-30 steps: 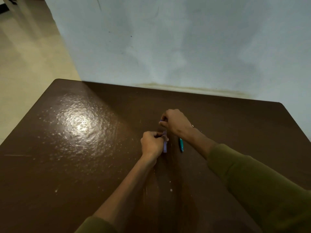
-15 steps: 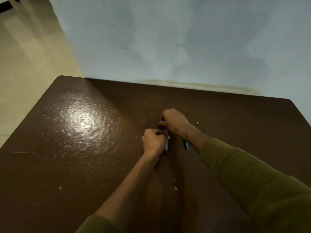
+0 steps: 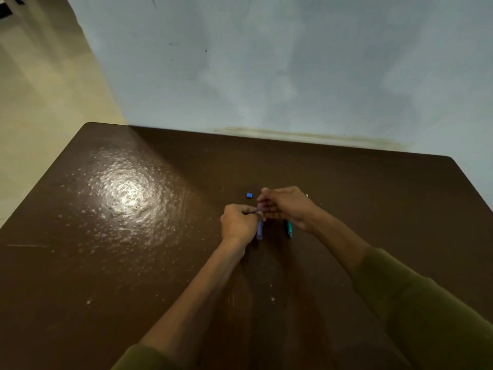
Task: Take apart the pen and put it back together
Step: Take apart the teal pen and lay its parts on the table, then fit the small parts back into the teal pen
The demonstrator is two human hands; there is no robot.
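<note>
A pale purple pen barrel (image 3: 259, 231) points toward me, gripped at its far end by my left hand (image 3: 238, 222). My right hand (image 3: 286, 205) hovers just right of it, its fingertips meeting the barrel's far end; what they pinch is hidden. A small blue cap piece (image 3: 249, 195) lies alone on the brown table (image 3: 133, 249), just beyond my hands. A teal pen (image 3: 289, 230) lies on the table under my right wrist, mostly covered.
The table's far edge meets a pale blue wall (image 3: 293, 76). Its left edge drops to a beige floor (image 3: 40, 102). A tiny white speck (image 3: 307, 195) lies beyond my right hand.
A small blue piece now lies on the table beyond my hands; it was not seen there before. My right hand's fingers have loosened and shifted slightly right.
</note>
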